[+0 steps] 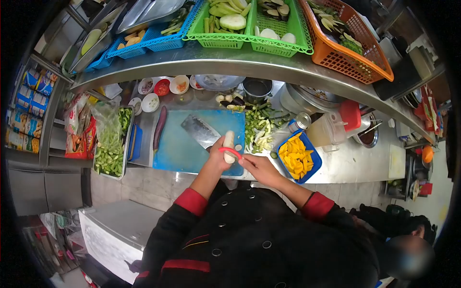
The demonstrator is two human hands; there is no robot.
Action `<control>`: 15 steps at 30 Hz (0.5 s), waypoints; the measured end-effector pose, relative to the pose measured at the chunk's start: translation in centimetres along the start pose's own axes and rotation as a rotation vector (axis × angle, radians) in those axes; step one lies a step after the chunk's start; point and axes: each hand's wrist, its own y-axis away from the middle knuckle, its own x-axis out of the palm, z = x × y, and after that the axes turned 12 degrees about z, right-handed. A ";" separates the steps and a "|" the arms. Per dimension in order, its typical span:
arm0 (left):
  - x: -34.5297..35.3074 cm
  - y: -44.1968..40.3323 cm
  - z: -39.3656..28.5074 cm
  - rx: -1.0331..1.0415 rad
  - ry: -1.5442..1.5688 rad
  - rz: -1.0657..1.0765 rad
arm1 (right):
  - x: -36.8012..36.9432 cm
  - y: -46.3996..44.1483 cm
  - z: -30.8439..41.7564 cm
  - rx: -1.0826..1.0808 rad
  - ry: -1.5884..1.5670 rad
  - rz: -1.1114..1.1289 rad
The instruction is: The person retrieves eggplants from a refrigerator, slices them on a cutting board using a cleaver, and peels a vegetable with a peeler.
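Observation:
My left hand is closed around a pale, peeled-looking white radish, held upright above the blue cutting board. My right hand grips a red peeler, which crosses the radish near its lower end. A broad-bladed cleaver lies on the board just beyond my left hand. Along the board's left edge rests a long purple eggplant. Chopped greens and white stalks are heaped at its right edge.
A blue basket of yellow pieces, a tin can and a plastic jug stand right. Left sits a tray of cut green vegetables. Overhead, a steel shelf carries vegetable baskets. Another person is at lower right.

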 end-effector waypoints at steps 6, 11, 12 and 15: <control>-0.8 2.3 1.2 -0.144 -0.154 0.110 | -0.8 -6.9 -8.5 0.145 0.017 -0.231; -1.8 0.9 0.2 -0.079 -0.118 0.092 | 1.1 -2.6 -3.7 -0.011 -0.041 -0.227; -1.2 1.0 0.2 -0.033 -0.161 0.072 | 1.2 -1.5 -2.5 -0.010 -0.037 -0.226; -4.0 -2.1 0.0 0.005 -0.030 0.032 | 0.8 0.8 0.3 0.048 -0.013 -0.021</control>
